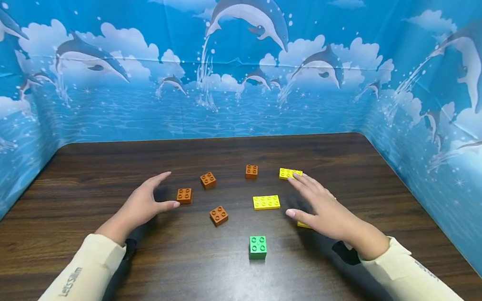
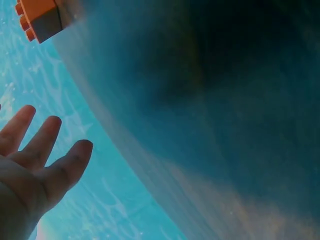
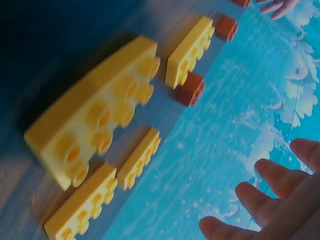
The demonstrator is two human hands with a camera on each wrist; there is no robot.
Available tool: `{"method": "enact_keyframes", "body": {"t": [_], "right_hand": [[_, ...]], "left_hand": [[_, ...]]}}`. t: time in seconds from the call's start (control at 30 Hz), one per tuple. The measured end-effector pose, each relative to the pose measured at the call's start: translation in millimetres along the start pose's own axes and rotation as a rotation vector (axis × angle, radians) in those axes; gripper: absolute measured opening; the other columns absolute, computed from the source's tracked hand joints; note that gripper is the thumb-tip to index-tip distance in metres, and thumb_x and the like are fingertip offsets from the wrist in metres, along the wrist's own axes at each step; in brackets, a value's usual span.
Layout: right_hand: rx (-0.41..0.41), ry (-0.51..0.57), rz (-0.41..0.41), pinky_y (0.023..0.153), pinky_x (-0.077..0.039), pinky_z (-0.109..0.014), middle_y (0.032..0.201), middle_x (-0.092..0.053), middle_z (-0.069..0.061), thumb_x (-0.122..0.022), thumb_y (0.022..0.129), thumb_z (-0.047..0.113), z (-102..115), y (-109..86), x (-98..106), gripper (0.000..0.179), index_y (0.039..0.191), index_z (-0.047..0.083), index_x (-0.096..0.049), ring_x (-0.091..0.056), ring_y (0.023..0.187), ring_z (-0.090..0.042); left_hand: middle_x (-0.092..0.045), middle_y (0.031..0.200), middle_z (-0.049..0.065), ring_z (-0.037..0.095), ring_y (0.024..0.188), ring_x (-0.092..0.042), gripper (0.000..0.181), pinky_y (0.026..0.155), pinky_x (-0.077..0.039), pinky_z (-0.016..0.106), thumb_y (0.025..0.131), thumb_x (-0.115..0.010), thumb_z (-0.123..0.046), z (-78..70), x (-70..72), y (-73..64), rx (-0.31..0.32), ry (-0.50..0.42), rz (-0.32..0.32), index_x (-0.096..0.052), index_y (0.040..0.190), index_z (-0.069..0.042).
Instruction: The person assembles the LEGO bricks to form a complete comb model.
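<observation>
My left hand (image 1: 140, 204) is held with thumb and fingers spread, just left of a brown brick (image 1: 184, 196); in the left wrist view its fingers (image 2: 70, 165) are apart from a brown brick (image 2: 46, 20). Three more brown bricks (image 1: 208, 180) stand around it. My right hand (image 1: 325, 210) hovers with extended fingers over the yellow bricks, partly hiding one yellow brick (image 1: 302, 224). Its fingertips overlap the far yellow brick (image 1: 288, 172) in the head view. The right wrist view shows a long yellow brick (image 3: 95, 110) close up, with its fingers (image 3: 260, 200) holding nothing.
A yellow brick (image 1: 266, 202) lies between the hands. Closer to the front stands a green brick (image 1: 257, 247). All rest on a dark wooden table (image 1: 183, 280). A blue dolphin-print curtain (image 1: 237, 108) borders its back and sides.
</observation>
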State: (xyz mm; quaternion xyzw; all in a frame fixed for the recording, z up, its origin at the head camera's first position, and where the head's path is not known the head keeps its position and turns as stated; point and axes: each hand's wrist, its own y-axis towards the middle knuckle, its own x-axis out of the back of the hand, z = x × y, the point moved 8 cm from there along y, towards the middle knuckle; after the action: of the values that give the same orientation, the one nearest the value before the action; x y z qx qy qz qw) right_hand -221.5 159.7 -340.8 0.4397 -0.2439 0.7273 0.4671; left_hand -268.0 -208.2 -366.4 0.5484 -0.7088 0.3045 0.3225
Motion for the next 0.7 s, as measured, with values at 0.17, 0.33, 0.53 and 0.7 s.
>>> {"method": "enact_keyframes", "body": {"t": [0.17,0.33,0.53,0.7], "right_hand": [[0.004,0.076,0.063,0.110,-0.021,-0.062,0.159,-0.020,-0.007,-0.063,0.089,0.049,7,-0.3,-10,0.080,0.154,0.018,-0.025,-0.014,0.146,-0.032],[-0.014,0.126,0.136,0.109,-0.024,-0.061,0.160,-0.020,-0.005,-0.063,0.089,0.051,13,-1.8,-22,0.081,0.154,0.021,-0.026,-0.016,0.146,-0.030],[-0.010,0.196,0.210,0.109,-0.026,-0.059,0.159,-0.022,-0.003,-0.062,0.090,0.051,19,-5.3,-35,0.079,0.154,0.023,-0.025,-0.020,0.145,-0.029],[0.004,0.240,0.276,0.110,-0.025,-0.058,0.158,-0.023,-0.005,-0.061,0.091,0.049,24,-7.9,-45,0.077,0.153,0.021,-0.026,-0.021,0.144,-0.029]], "left_hand": [[-0.023,0.153,0.028,0.050,0.135,-0.027,0.086,0.102,-0.029,0.066,0.086,-0.073,-0.031,-0.4,-4.7,2.6,-0.019,-0.030,0.029,-0.026,0.152,-0.005],[-0.028,0.151,0.028,0.048,0.135,-0.030,0.083,0.102,-0.029,0.065,0.085,-0.074,-0.027,-0.6,-8.3,6.5,-0.035,-0.041,0.055,-0.028,0.150,-0.003],[-0.035,0.148,0.028,0.047,0.133,-0.034,0.080,0.103,-0.031,0.062,0.085,-0.074,-0.022,-2.7,-11.8,11.2,-0.055,-0.064,0.087,-0.031,0.149,-0.001],[-0.037,0.146,0.028,0.047,0.132,-0.035,0.080,0.103,-0.032,0.062,0.085,-0.075,-0.022,-3.0,-13.8,13.8,-0.046,-0.078,0.108,-0.031,0.148,-0.001]]}}
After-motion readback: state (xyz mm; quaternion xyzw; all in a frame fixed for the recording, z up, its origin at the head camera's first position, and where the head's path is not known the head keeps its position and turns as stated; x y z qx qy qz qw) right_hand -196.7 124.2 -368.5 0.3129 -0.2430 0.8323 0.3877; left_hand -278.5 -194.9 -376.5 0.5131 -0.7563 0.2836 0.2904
